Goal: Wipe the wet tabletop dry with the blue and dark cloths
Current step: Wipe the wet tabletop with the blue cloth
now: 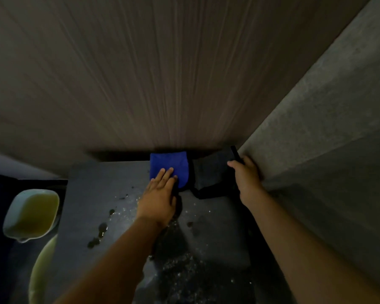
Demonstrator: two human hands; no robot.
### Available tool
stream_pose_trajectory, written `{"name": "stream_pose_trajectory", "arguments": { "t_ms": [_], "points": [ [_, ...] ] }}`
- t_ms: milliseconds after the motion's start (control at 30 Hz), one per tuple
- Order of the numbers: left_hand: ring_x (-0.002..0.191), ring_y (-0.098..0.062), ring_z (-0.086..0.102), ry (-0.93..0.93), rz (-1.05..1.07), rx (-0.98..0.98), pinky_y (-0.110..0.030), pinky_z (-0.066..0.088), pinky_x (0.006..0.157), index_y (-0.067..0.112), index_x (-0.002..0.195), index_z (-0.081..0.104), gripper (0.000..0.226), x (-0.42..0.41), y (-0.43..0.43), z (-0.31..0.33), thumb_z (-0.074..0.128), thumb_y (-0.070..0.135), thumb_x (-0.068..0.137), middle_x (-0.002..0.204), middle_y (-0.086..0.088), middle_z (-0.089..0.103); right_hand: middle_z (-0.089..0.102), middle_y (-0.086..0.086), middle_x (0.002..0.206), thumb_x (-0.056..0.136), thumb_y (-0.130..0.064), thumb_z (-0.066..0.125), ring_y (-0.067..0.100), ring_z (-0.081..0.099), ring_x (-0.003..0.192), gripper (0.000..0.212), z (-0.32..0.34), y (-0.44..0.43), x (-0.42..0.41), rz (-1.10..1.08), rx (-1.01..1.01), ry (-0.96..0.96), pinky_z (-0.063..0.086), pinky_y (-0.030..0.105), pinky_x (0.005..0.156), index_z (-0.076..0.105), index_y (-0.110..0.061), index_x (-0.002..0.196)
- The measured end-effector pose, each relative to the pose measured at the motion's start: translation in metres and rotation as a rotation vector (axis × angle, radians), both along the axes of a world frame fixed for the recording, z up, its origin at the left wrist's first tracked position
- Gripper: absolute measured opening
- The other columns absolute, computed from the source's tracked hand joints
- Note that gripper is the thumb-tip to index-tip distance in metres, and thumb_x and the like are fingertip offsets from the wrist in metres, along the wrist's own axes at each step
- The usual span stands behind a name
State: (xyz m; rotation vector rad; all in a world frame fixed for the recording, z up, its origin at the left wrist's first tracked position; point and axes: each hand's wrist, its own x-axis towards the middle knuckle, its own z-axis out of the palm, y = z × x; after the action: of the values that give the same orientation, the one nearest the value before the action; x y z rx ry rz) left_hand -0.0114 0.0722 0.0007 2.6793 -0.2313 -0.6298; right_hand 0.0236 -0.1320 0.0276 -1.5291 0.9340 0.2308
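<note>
A blue cloth (169, 165) lies at the far edge of the dark tabletop (97, 194), against the wall. My left hand (160, 198) rests flat on its near edge, fingers spread and pressing down. Beside it to the right lies a dark cloth (213, 174), reaching into the corner. My right hand (247, 176) grips the right edge of that dark cloth, close to the side wall. Water drops and small puddles (101, 231) glisten on the tabletop nearer to me, between and below my forearms.
A ribbed wall (162, 84) rises behind the table and a rough grey wall (316, 128) closes the right side. A pale tub of yellowish liquid (33, 213) sits off the table's left edge, with another pale curved rim (40, 266) below it.
</note>
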Motion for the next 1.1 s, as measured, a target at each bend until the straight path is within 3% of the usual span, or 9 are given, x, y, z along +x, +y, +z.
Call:
{"name": "stream_pose_trajectory", "arguments": {
  "t_ms": [133,267,367,433,533,600,667,833,1100],
  "points": [
    [0.147,-0.011,-0.009,-0.031,0.008,-0.024,-0.029,-0.007,0.116,0.025,0.152,0.011,0.062,-0.002,0.000,-0.004,0.042,0.028,0.099,0.161,0.008,-0.005,0.059,0.014,0.122,0.095,-0.005,0.051,0.032,0.057,0.114,0.028,-0.017,-0.001,-0.004,0.157,-0.329,0.015,0.043,0.032,0.085,0.055,-0.005,0.123],
    [0.148,-0.011,-0.008,-0.033,-0.001,-0.030,-0.028,-0.007,0.117,0.025,0.152,0.012,0.062,-0.003,0.001,-0.004,0.043,0.027,0.099,0.161,0.008,-0.004,0.056,0.019,0.131,0.096,-0.004,0.049,0.035,0.054,0.121,0.033,-0.020,0.003,-0.006,0.208,-0.532,0.040,0.044,0.039,0.094,0.049,-0.003,0.129],
    [0.148,-0.013,-0.007,-0.036,-0.005,-0.016,-0.028,-0.007,0.116,0.025,0.152,0.013,0.061,-0.002,0.000,-0.004,0.043,0.027,0.099,0.162,0.007,-0.003,0.048,0.018,0.138,0.091,-0.015,0.059,0.032,0.050,0.125,0.051,-0.013,0.019,-0.013,0.443,-0.973,0.005,0.045,0.041,0.096,0.040,-0.007,0.137],
    [0.149,-0.015,-0.003,-0.058,0.005,0.008,-0.031,-0.003,0.118,0.024,0.152,0.018,0.060,0.001,-0.004,-0.002,0.044,0.028,0.098,0.162,0.005,0.001,0.045,0.017,0.141,0.082,-0.014,0.068,0.032,0.047,0.128,0.063,-0.012,0.036,-0.016,0.640,-1.174,-0.164,0.044,0.043,0.102,0.042,-0.008,0.139],
    [0.149,-0.017,0.001,-0.144,-0.012,0.028,-0.034,0.001,0.119,0.021,0.150,0.023,0.058,0.002,-0.010,-0.001,0.044,0.033,0.098,0.162,0.000,0.005,0.046,0.022,0.143,0.073,-0.004,0.071,0.036,0.046,0.132,0.070,-0.013,0.068,-0.015,0.961,-1.104,-0.402,0.037,0.049,0.110,0.047,-0.001,0.139],
    [0.149,-0.015,-0.005,-0.130,-0.050,0.011,-0.032,-0.001,0.119,0.019,0.153,0.008,0.069,-0.001,-0.010,-0.003,0.042,0.040,0.097,0.162,0.000,-0.002,0.016,0.012,0.161,0.089,-0.016,0.057,0.025,0.014,0.149,0.074,-0.015,0.088,-0.020,1.302,-1.088,-0.298,0.010,0.043,0.122,0.019,-0.006,0.152],
    [0.147,-0.013,-0.013,-0.062,-0.096,0.002,-0.029,-0.005,0.119,0.019,0.152,-0.006,0.078,-0.004,-0.008,-0.008,0.044,0.042,0.096,0.161,0.000,-0.009,-0.006,0.005,0.163,0.096,-0.024,0.045,0.017,-0.006,0.150,0.077,-0.021,0.095,-0.023,1.446,-1.053,-0.107,-0.006,0.041,0.122,-0.003,-0.012,0.154],
    [0.147,-0.011,-0.014,-0.050,-0.137,-0.021,-0.030,-0.005,0.121,0.020,0.152,-0.005,0.080,-0.016,-0.006,-0.011,0.045,0.043,0.094,0.162,0.001,-0.007,-0.012,0.003,0.162,0.098,-0.026,0.041,0.015,-0.010,0.149,0.078,-0.022,0.090,-0.039,1.446,-1.036,0.017,-0.010,0.041,0.121,-0.012,-0.013,0.153],
    [0.146,-0.015,-0.016,0.009,-0.200,0.081,-0.035,-0.001,0.122,0.019,0.152,-0.010,0.075,-0.009,-0.005,-0.008,0.038,0.040,0.098,0.160,-0.001,-0.015,-0.013,0.000,0.162,0.097,-0.019,0.047,0.012,-0.009,0.149,0.079,-0.007,0.074,-0.035,1.486,-0.948,0.002,-0.005,0.038,0.122,-0.009,-0.016,0.154]
  ]
}}
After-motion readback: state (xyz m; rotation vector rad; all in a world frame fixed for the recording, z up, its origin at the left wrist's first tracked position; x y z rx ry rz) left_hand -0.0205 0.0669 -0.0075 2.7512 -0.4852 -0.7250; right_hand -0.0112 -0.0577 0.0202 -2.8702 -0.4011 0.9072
